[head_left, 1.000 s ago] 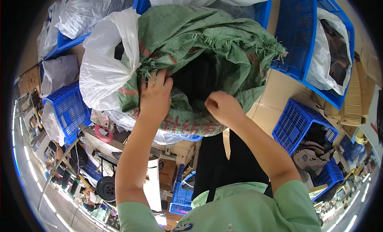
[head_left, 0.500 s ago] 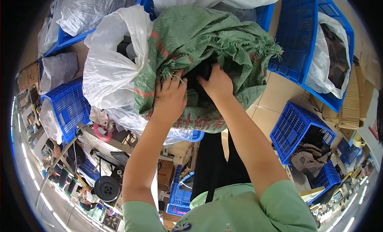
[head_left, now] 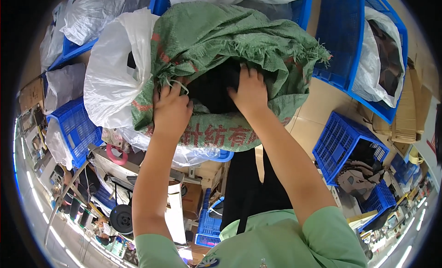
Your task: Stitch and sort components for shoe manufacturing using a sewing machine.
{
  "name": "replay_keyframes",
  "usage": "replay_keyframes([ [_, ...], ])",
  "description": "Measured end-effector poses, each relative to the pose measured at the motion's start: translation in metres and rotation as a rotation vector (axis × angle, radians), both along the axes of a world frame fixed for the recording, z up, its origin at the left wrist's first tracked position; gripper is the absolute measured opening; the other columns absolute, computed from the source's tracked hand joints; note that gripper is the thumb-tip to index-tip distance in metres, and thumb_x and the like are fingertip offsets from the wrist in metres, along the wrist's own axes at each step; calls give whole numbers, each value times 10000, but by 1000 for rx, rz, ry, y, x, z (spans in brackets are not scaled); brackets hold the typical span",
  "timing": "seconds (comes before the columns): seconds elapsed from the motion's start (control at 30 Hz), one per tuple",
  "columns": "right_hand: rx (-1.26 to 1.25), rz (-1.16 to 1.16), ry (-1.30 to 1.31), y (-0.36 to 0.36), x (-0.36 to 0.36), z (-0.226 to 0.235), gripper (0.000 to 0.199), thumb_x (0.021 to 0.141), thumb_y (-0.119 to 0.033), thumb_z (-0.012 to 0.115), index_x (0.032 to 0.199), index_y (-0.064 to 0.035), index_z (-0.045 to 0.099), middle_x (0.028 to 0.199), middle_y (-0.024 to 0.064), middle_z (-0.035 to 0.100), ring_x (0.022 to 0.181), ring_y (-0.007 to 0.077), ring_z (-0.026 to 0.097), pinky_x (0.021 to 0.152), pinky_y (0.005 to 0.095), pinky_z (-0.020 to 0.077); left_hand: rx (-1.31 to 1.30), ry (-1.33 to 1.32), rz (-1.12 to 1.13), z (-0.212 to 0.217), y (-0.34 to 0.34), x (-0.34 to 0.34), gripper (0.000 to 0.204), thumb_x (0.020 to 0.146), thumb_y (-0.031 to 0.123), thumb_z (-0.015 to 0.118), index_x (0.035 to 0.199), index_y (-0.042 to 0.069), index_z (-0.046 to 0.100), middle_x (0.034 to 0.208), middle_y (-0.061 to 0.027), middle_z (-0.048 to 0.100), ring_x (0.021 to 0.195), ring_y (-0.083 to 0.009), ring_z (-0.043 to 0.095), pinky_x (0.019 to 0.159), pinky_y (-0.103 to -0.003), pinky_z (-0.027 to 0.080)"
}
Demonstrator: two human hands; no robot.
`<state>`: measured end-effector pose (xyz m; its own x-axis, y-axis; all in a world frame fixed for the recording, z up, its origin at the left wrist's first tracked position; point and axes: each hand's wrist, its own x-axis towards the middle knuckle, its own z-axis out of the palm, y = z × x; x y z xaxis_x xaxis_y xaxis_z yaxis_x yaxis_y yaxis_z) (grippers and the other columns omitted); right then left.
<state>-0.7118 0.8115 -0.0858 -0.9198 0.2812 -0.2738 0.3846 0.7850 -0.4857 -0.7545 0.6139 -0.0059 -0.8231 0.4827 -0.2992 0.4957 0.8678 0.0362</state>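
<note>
A large green woven sack with frayed edges and red print lies in front of me, its mouth open. My left hand grips the left side of the sack's rim, fingers curled over it near a loose pale tie. My right hand reaches into the mouth, thumb and fingers apart against the dark contents. What those black contents are is too dark to make out. Against the sack's left side rests a white plastic bag, a dark item showing through its opening.
Blue crates stand behind and to the right, one with a white-lined bag of camouflage-patterned pieces. Another blue crate at right is near cut pieces. At lower left are a machine frame and a black wheel.
My left hand has drawn the sack's rim to the left, and the mouth gapes wider. The right hand stays in the mouth, its fingers a little farther up.
</note>
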Motion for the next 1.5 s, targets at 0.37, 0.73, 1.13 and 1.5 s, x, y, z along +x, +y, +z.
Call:
replay_keyframes([
  [0.37, -92, 479, 10, -31, -19, -15, 317, 718, -73, 676, 1034, -62, 673, 1113, 140, 634, 1053, 331, 607, 873, 412, 523, 14, -34, -143, 34, 2, -5, 163, 730, 207, 727, 689, 55, 685, 1313, -100, 531, 1216, -305, 437, 1140, -549, 251],
  [0.73, -103, 641, 27, -35, -19, -47, 424, 688, -189, 763, 1079, -74, 646, 1095, 153, 640, 1012, 330, 623, 873, 435, 512, -14, -138, -238, 63, -11, -8, 212, 733, 227, 731, 672, 36, 662, 1346, -142, 531, 1283, -368, 412, 1093, -525, 289],
  [1.13, 84, 615, 136, -50, -16, -48, 213, 775, -114, 601, 969, -61, 670, 956, 131, 673, 856, 287, 676, 709, 397, 550, -16, -129, -235, 59, -8, -17, 189, 727, 210, 734, 689, 37, 668, 1340, -94, 527, 1243, -328, 433, 1086, -521, 308],
  [1.5, 10, 578, 121, -50, -34, -36, 248, 812, -101, 582, 1036, -59, 681, 1068, 121, 680, 958, 284, 681, 746, 393, 561, 4, -118, -253, 60, -8, -15, 158, 721, 199, 726, 699, 48, 684, 1302, -54, 551, 1184, -269, 465, 1122, -510, 300],
])
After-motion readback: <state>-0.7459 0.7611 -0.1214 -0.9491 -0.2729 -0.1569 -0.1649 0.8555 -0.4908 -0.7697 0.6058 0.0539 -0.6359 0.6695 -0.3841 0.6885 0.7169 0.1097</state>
